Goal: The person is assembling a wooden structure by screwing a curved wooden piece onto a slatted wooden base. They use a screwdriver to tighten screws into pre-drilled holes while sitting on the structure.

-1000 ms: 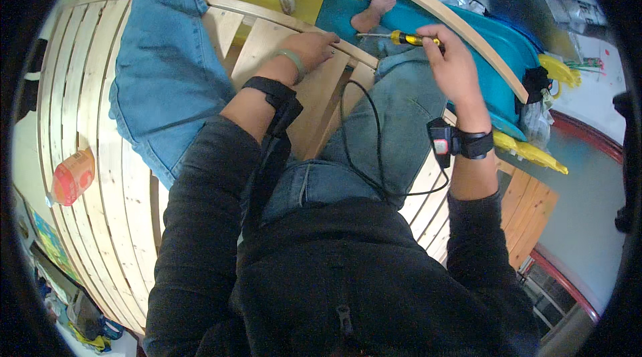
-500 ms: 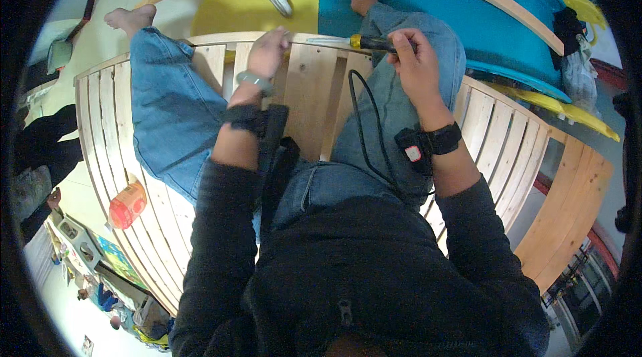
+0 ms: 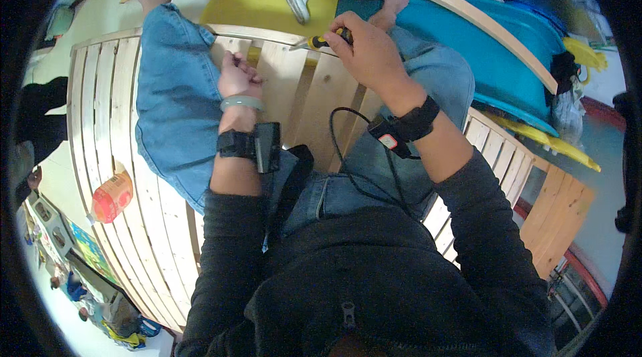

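Note:
My right hand [image 3: 369, 54] is closed around the black and yellow handle of a screwdriver [image 3: 321, 41]. Its shaft slants to the left and its tip reaches the far edge of the wooden slatted bench [image 3: 321, 89] between my legs; whether the tip sits on a screw is too small to tell. My left hand [image 3: 239, 78], with a pale bangle at the wrist, hovers over the slats beside my left knee. Its fingers are curled in, and anything inside them is hidden. Both wrists carry black straps with small devices.
An orange-red package [image 3: 112, 198] lies on the slats at left. Beyond the bench are a curved wooden rail [image 3: 461, 10], a yellow and blue plastic piece [image 3: 267, 9] and a white shoe [image 3: 297, 1]. A black cable [image 3: 338, 136] loops over my right thigh.
My right hand has moved left and away from me with the screwdriver, bringing its tip to the bench edge. My left hand has drawn back toward me and curled its fingers.

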A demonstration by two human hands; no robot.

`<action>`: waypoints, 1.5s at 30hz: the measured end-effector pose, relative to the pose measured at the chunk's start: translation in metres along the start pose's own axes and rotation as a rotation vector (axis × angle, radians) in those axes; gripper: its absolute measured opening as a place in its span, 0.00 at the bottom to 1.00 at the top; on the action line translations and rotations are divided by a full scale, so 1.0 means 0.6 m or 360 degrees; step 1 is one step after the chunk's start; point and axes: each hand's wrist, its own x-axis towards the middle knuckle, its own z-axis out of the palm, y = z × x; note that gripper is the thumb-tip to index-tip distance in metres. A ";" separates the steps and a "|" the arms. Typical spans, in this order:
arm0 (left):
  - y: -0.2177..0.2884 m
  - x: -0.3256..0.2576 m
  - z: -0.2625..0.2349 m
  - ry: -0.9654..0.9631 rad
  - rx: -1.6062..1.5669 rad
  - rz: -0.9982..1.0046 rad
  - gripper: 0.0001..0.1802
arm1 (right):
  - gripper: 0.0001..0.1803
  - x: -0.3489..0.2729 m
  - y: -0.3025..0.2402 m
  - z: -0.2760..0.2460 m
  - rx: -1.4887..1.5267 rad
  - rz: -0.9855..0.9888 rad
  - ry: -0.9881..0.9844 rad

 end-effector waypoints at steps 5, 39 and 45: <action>-0.072 -0.014 0.004 0.0012 0.0463 -0.0128 0.09 | 0.12 0.031 -0.035 0.032 -0.0253 -0.0203 -0.0003; 0.131 -0.048 0.030 -0.0812 0.1813 0.1046 0.16 | 0.13 0.132 -0.106 0.013 -0.1103 -0.0888 -0.0938; 0.052 0.017 0.034 -0.1427 0.2123 0.2031 0.18 | 0.09 0.155 -0.125 0.040 -0.1188 -0.1616 -0.1068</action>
